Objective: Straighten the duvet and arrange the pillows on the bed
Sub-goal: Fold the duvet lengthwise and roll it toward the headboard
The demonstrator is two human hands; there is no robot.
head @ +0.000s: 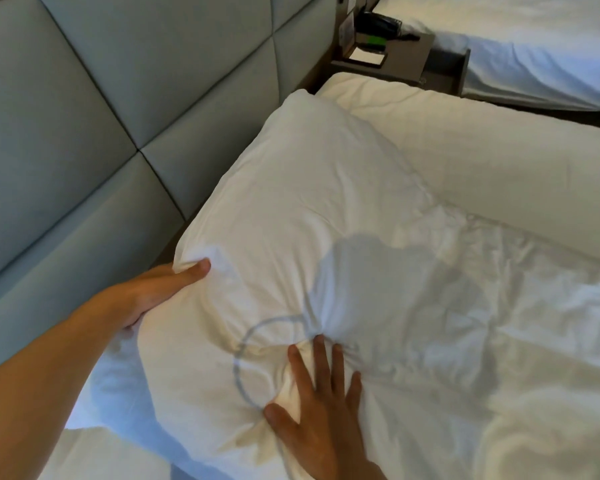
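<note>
Pillow (291, 209) at bed's headboard edge, left hand (153, 292) gripping its corner, right hand (319, 403) pressed flat with fingers (321, 355) spread; duvet (499, 341) left rumpled, arranging only half done.

Padded grey-green headboard (118, 98), bedside table (426, 57)

Plump white pillow (291, 209) against headboard, lying on wrinkled white duvet (499, 341)

pillow (291, 209): white | duvet (499, 323): white | headboard (84, 116): grey-green
</note>
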